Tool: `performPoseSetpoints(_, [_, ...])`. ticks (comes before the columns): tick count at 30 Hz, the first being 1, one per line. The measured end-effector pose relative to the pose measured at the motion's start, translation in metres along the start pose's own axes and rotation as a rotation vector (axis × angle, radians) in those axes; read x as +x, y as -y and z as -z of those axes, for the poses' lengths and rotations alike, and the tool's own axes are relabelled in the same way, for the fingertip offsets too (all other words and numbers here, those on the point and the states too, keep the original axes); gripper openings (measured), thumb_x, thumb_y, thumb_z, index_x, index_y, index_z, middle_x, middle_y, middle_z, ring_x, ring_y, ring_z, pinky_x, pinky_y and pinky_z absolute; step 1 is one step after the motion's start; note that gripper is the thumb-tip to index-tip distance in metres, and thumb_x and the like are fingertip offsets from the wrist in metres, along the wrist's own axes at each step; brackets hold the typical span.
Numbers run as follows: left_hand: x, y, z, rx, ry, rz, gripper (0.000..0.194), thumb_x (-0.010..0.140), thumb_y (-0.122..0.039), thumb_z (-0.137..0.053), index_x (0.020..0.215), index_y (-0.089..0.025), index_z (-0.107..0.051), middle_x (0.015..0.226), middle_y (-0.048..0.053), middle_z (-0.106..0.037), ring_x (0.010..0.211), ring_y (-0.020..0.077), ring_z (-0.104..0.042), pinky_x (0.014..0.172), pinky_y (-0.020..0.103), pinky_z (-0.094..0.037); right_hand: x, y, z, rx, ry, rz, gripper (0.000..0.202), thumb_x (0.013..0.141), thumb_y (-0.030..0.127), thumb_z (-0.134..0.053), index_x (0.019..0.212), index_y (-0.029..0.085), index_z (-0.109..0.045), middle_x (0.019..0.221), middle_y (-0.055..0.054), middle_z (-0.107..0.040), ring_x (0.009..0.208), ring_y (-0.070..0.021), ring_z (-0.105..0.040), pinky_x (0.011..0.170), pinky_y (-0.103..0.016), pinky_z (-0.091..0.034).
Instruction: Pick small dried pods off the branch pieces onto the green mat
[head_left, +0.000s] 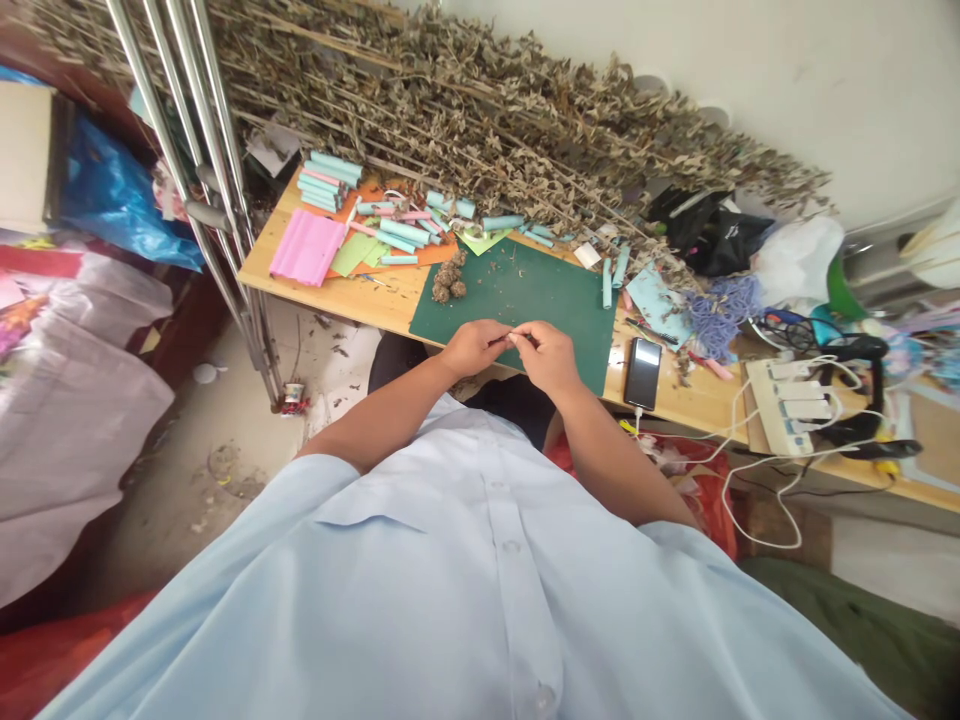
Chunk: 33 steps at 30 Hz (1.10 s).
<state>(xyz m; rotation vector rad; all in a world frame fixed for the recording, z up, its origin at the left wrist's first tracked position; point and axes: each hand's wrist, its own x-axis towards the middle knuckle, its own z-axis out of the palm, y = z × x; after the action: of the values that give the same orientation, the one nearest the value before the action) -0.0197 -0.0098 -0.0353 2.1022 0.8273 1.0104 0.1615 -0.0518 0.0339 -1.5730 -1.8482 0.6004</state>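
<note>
My left hand [474,347] and my right hand [547,355] meet at the front edge of a dark green cutting mat [540,285]. Thumbs and fingers of both are pinched together, tip to tip. Whatever sits between them is too small to make out. Just beyond my left hand, a clump of brown, knobbly dried balls [448,280] rests on the mat's left part. Small brown crumbs are scattered over the mat's far side.
Rolled blue and pink paper tubes [405,232] and a pink paper sheet [306,246] lie at the left. Dried leafy stalks [465,110] stretch along the back. A phone [643,373] and power strip [780,408] are at the right. Metal poles [199,160] stand left.
</note>
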Motion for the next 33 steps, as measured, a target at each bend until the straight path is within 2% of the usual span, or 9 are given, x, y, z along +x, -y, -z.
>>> performPoseSetpoints(3, [0.0,-0.001,0.0,0.004,0.004,0.011,0.038,0.107,-0.044,-0.052,0.112,-0.018,-0.078,0.097,0.01,-0.077,0.09,0.02,-0.069,0.083,0.031,-0.051,0.001,0.002,0.0,-0.023,0.007,-0.012,0.016,0.093,0.036,-0.062,0.089,0.024,-0.073,0.092,-0.005,-0.078,0.082,-0.0218,-0.069,0.086,-0.039,-0.056])
performPoseSetpoints(8, [0.001,-0.003,0.001,0.01,0.006,-0.011,0.041,0.108,-0.046,-0.049,0.105,-0.018,-0.079,0.094,0.009,-0.076,0.09,0.0197,-0.069,0.083,0.031,-0.051,0.006,0.005,-0.002,0.198,0.049,-0.287,0.02,0.085,0.042,-0.07,0.083,0.022,-0.069,0.074,-0.002,-0.073,0.062,-0.0177,-0.064,0.064,-0.033,-0.055])
performPoseSetpoints(11, [0.001,-0.005,0.001,0.024,0.005,-0.008,0.041,0.108,-0.045,-0.048,0.103,-0.018,-0.078,0.093,0.009,-0.076,0.089,0.0194,-0.069,0.083,0.03,-0.051,0.007,0.005,-0.003,0.277,0.06,-0.338,0.024,0.083,0.045,-0.073,0.082,0.021,-0.069,0.07,-0.002,-0.072,0.056,-0.0158,-0.061,0.057,-0.03,-0.054])
performPoseSetpoints(15, [0.0,-0.005,0.0,0.032,-0.003,0.005,0.037,0.108,-0.042,-0.05,0.112,-0.018,-0.077,0.1,0.01,-0.077,0.094,0.0204,-0.071,0.087,0.032,-0.053,0.003,0.001,-0.002,0.192,-0.025,-0.209,0.026,0.091,0.044,-0.065,0.099,0.021,-0.075,0.085,-0.004,-0.076,0.063,-0.0166,-0.066,0.063,-0.033,-0.059])
performPoseSetpoints(17, [0.0,-0.005,0.0,0.026,-0.012,0.003,0.035,0.107,-0.04,-0.051,0.119,-0.018,-0.076,0.105,0.011,-0.078,0.098,0.0211,-0.071,0.09,0.033,-0.054,-0.001,-0.001,-0.001,0.105,-0.074,-0.086,0.026,0.094,0.04,-0.063,0.106,0.022,-0.077,0.099,-0.007,-0.078,0.076,-0.0194,-0.071,0.073,-0.037,-0.062])
performPoseSetpoints(20, [-0.001,-0.005,0.0,0.021,-0.011,0.013,0.033,0.107,-0.037,-0.052,0.119,-0.017,-0.076,0.105,0.012,-0.079,0.099,0.0217,-0.072,0.092,0.034,-0.055,-0.005,-0.002,0.001,-0.01,-0.077,0.104,0.024,0.098,0.034,-0.059,0.107,0.025,-0.079,0.111,-0.009,-0.077,0.101,-0.0237,-0.073,0.092,-0.042,-0.062])
performPoseSetpoints(23, [-0.002,-0.003,-0.001,0.011,-0.016,0.012,0.031,0.106,-0.033,-0.054,0.123,-0.018,-0.075,0.113,0.012,-0.079,0.106,0.0228,-0.073,0.096,0.036,-0.056,-0.008,-0.001,0.001,-0.056,-0.074,0.206,0.026,0.102,0.032,-0.056,0.108,0.026,-0.08,0.112,-0.009,-0.077,0.106,-0.0232,-0.073,0.097,-0.041,-0.06])
performPoseSetpoints(26, [-0.002,0.0,-0.003,0.0,-0.025,0.005,0.033,0.104,-0.029,-0.055,0.129,-0.019,-0.074,0.121,0.011,-0.078,0.112,0.0223,-0.073,0.101,0.036,-0.056,-0.012,0.0,0.001,-0.116,-0.043,0.244,0.026,0.103,0.032,-0.056,0.106,0.026,-0.081,0.116,-0.009,-0.076,0.106,-0.0218,-0.073,0.095,-0.037,-0.06])
performPoseSetpoints(33, [-0.002,0.005,-0.005,0.013,-0.031,0.011,0.031,0.104,-0.03,-0.057,0.126,-0.019,-0.075,0.117,0.011,-0.079,0.108,0.0213,-0.073,0.097,0.035,-0.056,-0.014,-0.002,0.002,-0.222,-0.037,0.214,0.026,0.103,0.032,-0.055,0.104,0.026,-0.08,0.115,-0.009,-0.076,0.105,-0.0224,-0.073,0.093,-0.036,-0.059])
